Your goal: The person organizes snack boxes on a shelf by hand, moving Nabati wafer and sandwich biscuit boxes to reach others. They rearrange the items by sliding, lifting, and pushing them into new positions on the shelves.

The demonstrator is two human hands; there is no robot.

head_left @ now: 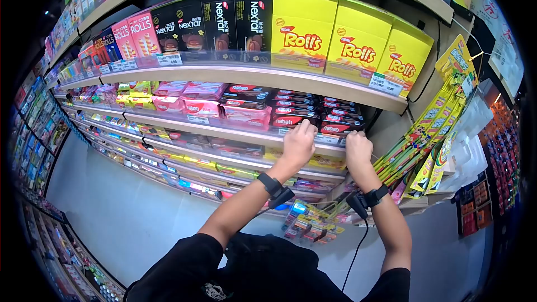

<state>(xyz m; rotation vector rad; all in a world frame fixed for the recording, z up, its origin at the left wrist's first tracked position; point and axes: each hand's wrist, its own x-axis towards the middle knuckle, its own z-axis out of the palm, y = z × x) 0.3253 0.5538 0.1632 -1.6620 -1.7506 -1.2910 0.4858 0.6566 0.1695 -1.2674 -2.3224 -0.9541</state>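
Observation:
My left hand [299, 144] is closed, its fingers curled at the shelf front against the left stack of black nabati wafer packs [290, 121]. My right hand [358, 149], also closed, is at the right end of the neighbouring stack of black nabati packs [334, 127]. The front packs of that stack lie between my two hands. What my fingertips grip, if anything, is hidden behind my knuckles. Both hands reach over the clear shelf lip with its price tags [327, 140].
Pink nabati packs [246, 116] lie to the left. Above, a shelf edge [240, 78] carries yellow Rolls boxes [305, 28] and black Nextar boxes [254, 25]. Long yellow-green packets [430, 126] hang at right. A cable [355, 254] trails from my right wrist strap [373, 196].

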